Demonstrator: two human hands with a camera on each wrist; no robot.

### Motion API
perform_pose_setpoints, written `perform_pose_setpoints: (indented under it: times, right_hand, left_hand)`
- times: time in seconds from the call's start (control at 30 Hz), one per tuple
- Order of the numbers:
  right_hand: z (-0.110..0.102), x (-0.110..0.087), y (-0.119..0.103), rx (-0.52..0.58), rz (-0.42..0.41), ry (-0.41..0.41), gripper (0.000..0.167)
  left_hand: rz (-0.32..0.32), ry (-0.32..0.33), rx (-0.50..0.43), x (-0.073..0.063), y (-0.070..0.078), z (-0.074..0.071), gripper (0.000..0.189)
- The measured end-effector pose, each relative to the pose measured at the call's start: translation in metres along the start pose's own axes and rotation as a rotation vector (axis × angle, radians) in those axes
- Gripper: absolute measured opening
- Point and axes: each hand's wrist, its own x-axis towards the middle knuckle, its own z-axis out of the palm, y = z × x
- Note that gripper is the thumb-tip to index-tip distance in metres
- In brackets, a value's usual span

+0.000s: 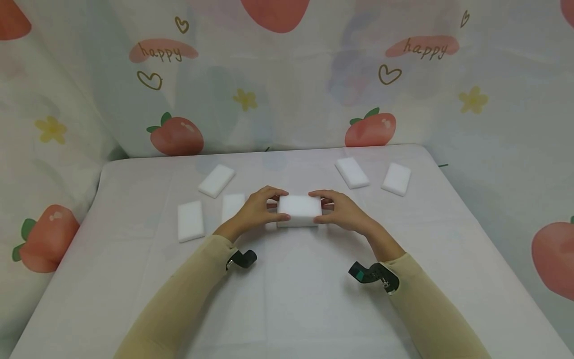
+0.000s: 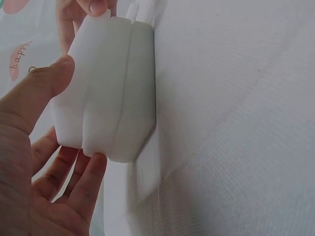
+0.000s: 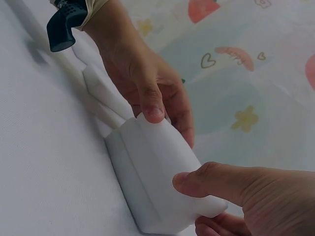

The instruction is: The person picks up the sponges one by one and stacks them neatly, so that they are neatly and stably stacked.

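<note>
In the head view a small stack of white sponges lies flat at mid-table between both hands. My left hand grips its left end, thumb on the near side and fingers on the far side. At the opposite end my right hand holds it the same way. The left wrist view shows the layered sponges, the lowest resting on the cloth, with the left fingertips on their end. In the right wrist view the right thumb presses the upper sponge.
Loose white sponges lie around: one at back left, one at left, another partly behind the left hand, and two at back right. A white cloth covers the table; printed curtains stand behind.
</note>
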Motion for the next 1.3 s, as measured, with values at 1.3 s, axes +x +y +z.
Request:
perform_pose_setpoints:
  times: [1.3]
  right_hand:
    - [-0.018,-0.010,0.011,-0.012,-0.008,0.049,0.070]
  left_hand:
    - [-0.046,-0.004,0.034,-0.001,0.001,0.002,0.067]
